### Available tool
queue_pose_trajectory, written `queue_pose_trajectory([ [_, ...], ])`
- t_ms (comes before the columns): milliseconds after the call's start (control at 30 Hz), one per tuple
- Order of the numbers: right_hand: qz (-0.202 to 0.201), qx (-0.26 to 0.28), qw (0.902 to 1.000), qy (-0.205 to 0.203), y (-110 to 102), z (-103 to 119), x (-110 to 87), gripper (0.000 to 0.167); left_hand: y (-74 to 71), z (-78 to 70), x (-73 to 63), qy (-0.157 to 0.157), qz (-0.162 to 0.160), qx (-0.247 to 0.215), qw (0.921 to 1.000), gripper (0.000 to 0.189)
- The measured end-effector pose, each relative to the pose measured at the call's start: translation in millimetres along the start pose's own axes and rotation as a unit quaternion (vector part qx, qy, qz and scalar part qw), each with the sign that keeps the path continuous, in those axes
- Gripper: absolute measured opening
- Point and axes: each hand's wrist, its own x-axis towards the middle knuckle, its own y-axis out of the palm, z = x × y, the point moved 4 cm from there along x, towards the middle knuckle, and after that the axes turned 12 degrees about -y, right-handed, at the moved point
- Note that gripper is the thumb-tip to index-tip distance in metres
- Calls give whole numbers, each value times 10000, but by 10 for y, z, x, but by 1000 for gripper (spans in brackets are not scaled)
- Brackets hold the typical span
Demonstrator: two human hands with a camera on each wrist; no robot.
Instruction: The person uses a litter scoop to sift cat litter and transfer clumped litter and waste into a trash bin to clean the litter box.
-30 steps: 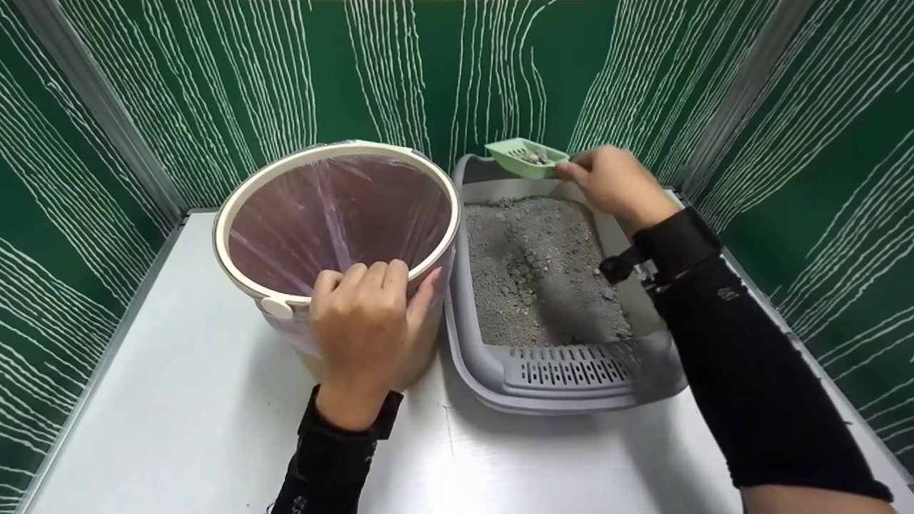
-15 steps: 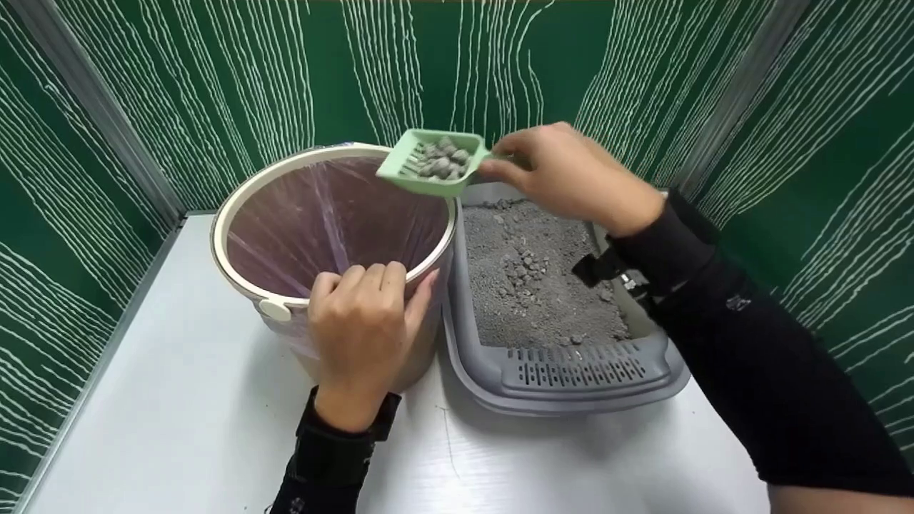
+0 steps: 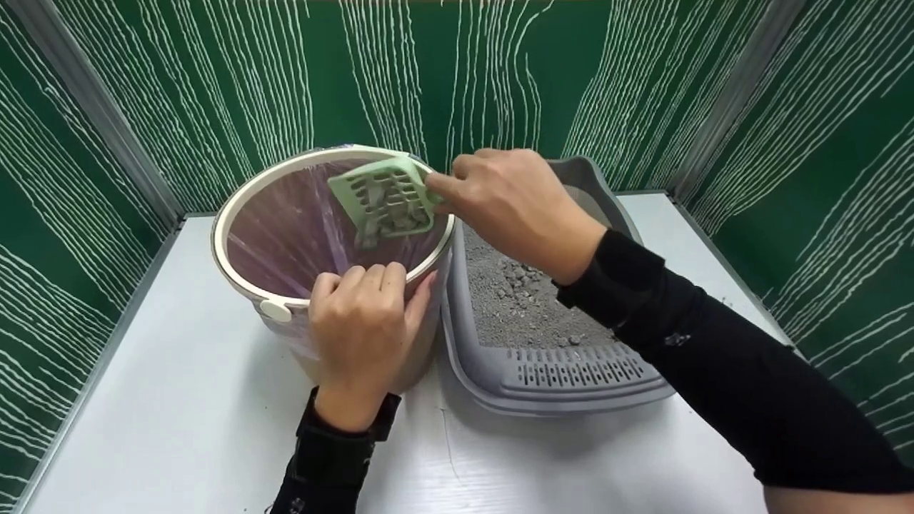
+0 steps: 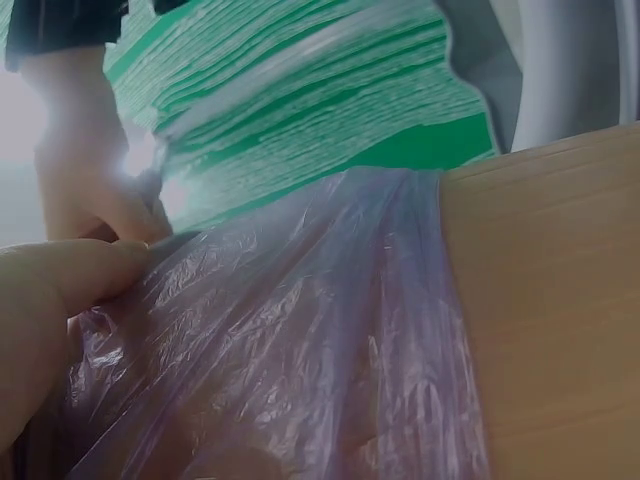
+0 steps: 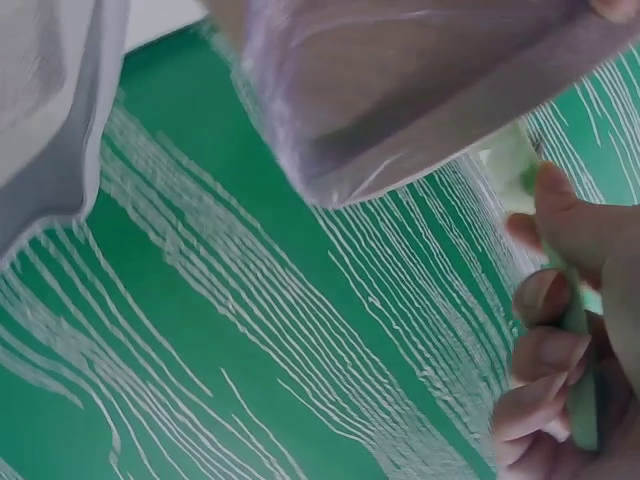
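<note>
My right hand [image 3: 510, 203] grips the handle of a pale green slotted litter scoop [image 3: 389, 200], its fingers curled round the handle [image 5: 582, 390] in the right wrist view. Tilted over the mouth of the trash bin [image 3: 235, 278], the scoop has grey litter clumps [image 3: 371, 232] sliding off its lower edge. My left hand [image 3: 364, 314] grips the bin's near rim, fingers over the cream ring and thumb outside. A thin purple bag [image 4: 300, 330] lines the bin and hangs over its outer wall.
Right beside the bin stands a grey litter box [image 3: 471, 357] with grey litter [image 3: 514, 314] and some loose clumps. Both rest on a white table [image 3: 178, 400]. Green walls [image 3: 571, 57] with white wavy lines enclose the back and sides.
My right hand has carried the scoop left from above the litter box to over the bin and tipped it, and clumps now slide off. The left hand stays on the rim.
</note>
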Motion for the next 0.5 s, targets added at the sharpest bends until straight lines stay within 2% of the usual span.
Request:
queue_pose_trajectory([
  [100,11,-458,9975,-534,-16,62,4,8,4,-6,3,0,0,-10,10000,45],
  [267,20,-880,9913,-980,-38,103,-1,18,6,-14,14,6,27,-49,10000,42],
  [400,-37,-837,9914,-1003,-51,107,-6,18,1,-12,12,-13,34,-68,10000,41],
  [500,-331,-277,9970,-637,-85,65,-15,8,-7,-8,8,-27,36,-73,10000,44],
])
